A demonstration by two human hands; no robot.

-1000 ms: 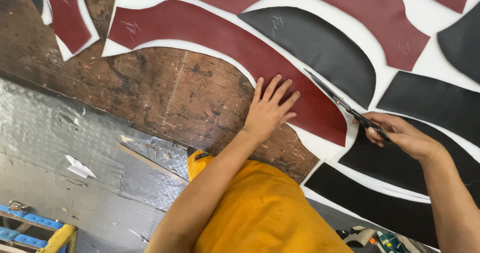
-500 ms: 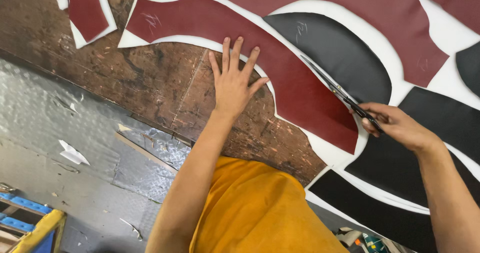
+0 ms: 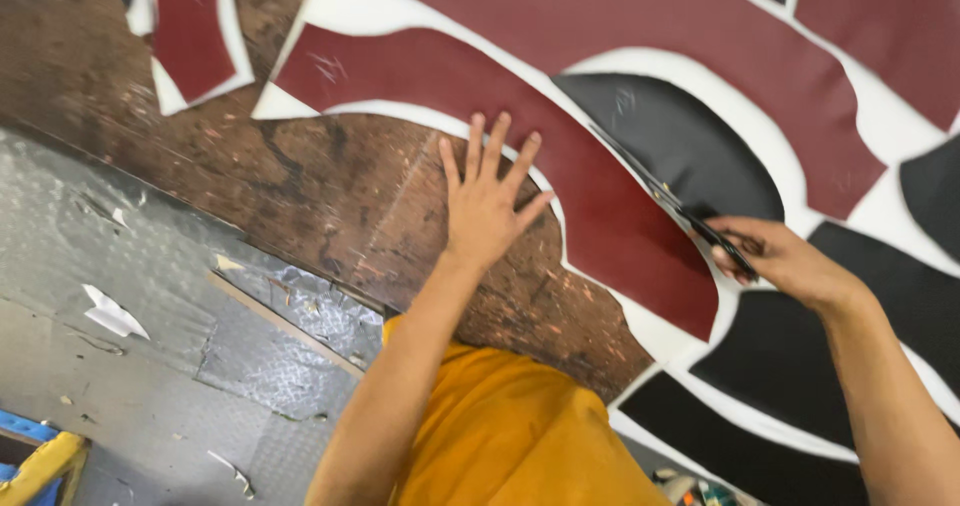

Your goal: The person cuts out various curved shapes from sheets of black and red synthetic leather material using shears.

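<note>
My left hand (image 3: 487, 194) lies flat with fingers spread on the edge of a curved dark red piece (image 3: 520, 136) that sits on a white sheet (image 3: 330, 6). My right hand (image 3: 780, 258) grips black scissors (image 3: 668, 198), whose blades point up and left along the white gap between the red piece and a black half-round piece (image 3: 680, 141). Both pieces lie on a worn brown wooden table (image 3: 330, 196).
More dark red pieces (image 3: 190, 31) and black pieces (image 3: 800, 366) cover the white sheet at the top and right. A grey patterned metal floor (image 3: 130, 366) with paper scraps (image 3: 112, 313) lies below the table's edge. My orange shirt (image 3: 520, 436) fills the bottom centre.
My left hand has slid up and left along the red piece. My right hand with the scissors has stayed near the gap between the red and black pieces.
</note>
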